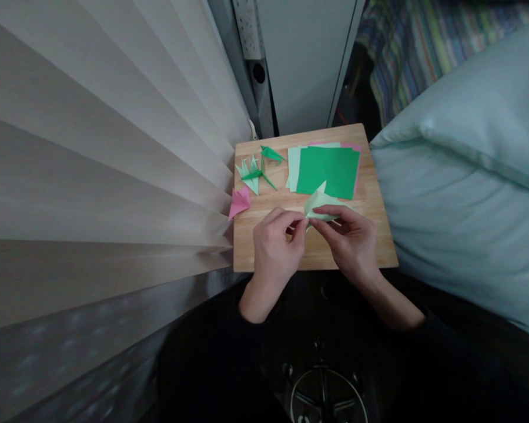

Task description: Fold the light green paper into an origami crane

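Both my hands work over a small wooden board (pixel 370 194). My left hand (pixel 275 244) pinches the left tip of a pale green folded paper piece (pixel 320 204). My right hand (pixel 350 238) grips the same piece from below and from the right, fingers curled round it. Behind the piece lies a stack of square sheets, dark green (pixel 327 170) on top, with pale green and pink edges showing beneath.
Folded green paper figures (pixel 258 167) and a pink one (pixel 239 201) lie at the board's left. A pleated curtain (pixel 92 176) hangs on the left, a pale blue pillow (pixel 467 176) lies on the right, a grey cabinet (pixel 304 59) stands behind.
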`<state>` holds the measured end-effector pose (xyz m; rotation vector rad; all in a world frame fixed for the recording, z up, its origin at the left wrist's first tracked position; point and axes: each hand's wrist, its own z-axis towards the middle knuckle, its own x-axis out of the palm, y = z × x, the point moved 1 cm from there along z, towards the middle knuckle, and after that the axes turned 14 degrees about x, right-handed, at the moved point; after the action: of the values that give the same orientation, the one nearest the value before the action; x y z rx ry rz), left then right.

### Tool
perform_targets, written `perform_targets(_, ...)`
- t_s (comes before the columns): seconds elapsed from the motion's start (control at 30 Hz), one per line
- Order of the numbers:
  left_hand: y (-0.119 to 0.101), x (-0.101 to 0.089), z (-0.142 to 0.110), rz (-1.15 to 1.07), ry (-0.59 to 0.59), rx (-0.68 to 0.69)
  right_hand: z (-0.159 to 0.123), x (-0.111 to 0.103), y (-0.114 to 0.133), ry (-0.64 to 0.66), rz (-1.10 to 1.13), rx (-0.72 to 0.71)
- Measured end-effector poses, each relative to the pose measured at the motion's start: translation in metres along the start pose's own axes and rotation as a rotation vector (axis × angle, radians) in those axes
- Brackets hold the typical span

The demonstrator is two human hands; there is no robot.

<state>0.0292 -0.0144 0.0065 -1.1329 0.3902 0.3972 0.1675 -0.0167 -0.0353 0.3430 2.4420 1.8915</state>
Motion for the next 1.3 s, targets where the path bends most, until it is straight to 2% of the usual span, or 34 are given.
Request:
perform_targets(0.2, 0.000, 0.008, -0.005, 0.102, -0.014, 0.063, -0.002, 0.001, 0.003, -0.090, 0.016, -0.055)
perform_targets(0.4, -0.002, 0.008, -0.005, 0.219, -0.010, 0.137, 0.001, -0.002, 0.000, -0.038, -0.067, -0.062)
perform_targets(0.57, -0.002, 0.008, -0.006, 0.248, 0.006, 0.128, 0.002, -0.005, -0.005, -0.062, -0.203, -0.140)
perform_targets(0.67, -0.001, 0.009, -0.007, 0.201, 0.011, 0.052, 0.000, -0.007, -0.002, -0.082, -0.327, -0.230)
perform_targets(0.9, 0.005, 0.017, -0.008, -0.166, 0.010, -0.292, -0.005, -0.006, 0.008, -0.082, -0.548, -0.500)
perform_targets(1.13, 0.011, 0.020, -0.006, -0.521, -0.170, -0.511, -0.008, -0.005, 0.010, -0.108, -0.605, -0.665)
perform_targets(1.3, 0.013, 0.026, -0.007, -0.751, -0.318, -0.604, -0.009, -0.006, 0.008, -0.185, -0.567, -0.608)
